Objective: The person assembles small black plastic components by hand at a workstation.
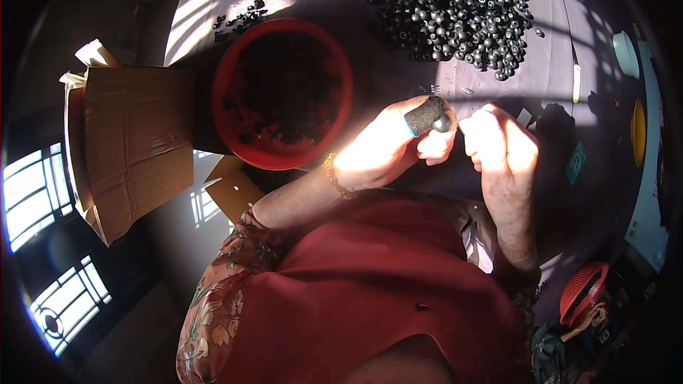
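right of the red bowl (284, 162), my left hand (388, 139) pinches a glossy bead (442, 124) beside a grainy wrap (425, 115); whether my right hand (501, 151) grips anything, i cannot tell.

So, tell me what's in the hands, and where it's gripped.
Left hand: a dark bead, held by its outer side. Right hand: cannot be told.

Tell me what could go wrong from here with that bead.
The round bead might slip from the left hand, which only pinches it. If dropped, it could get lost among the pile of similar beads. The red bowl appears close to the left forearm, which might bump it.
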A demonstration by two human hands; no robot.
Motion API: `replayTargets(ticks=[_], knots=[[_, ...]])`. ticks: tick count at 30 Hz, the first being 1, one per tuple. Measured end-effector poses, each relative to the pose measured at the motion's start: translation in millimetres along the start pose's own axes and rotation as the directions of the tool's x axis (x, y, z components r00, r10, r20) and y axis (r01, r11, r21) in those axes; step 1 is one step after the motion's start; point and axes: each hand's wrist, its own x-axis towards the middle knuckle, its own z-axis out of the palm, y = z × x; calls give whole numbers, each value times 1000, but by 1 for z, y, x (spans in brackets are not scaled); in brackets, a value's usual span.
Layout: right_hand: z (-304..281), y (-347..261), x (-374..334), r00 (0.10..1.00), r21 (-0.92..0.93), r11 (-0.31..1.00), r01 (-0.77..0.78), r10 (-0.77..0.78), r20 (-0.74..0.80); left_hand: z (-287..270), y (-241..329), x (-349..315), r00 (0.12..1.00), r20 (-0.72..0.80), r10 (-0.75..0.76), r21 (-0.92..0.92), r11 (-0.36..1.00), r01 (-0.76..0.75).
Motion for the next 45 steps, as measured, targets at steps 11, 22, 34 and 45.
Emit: replayTargets(ticks=[11,22,34,45], knots=[[2,5,14,825,-464,683,564,-479,298,-4,6,-6,999,19,-50,90,995,48],[-6,31,14,810,-502,637,585,-489,323,-7,7,-5,994,25,-106,137,985,102],[0,26,10,838,-546,641,539,-477,267,-4,9,-7,1000,15,-15,223,975,11],[-8,30,8,878,-415,782,465,-469,100,-25,8,-7,973,99,-209,99,975,199]])
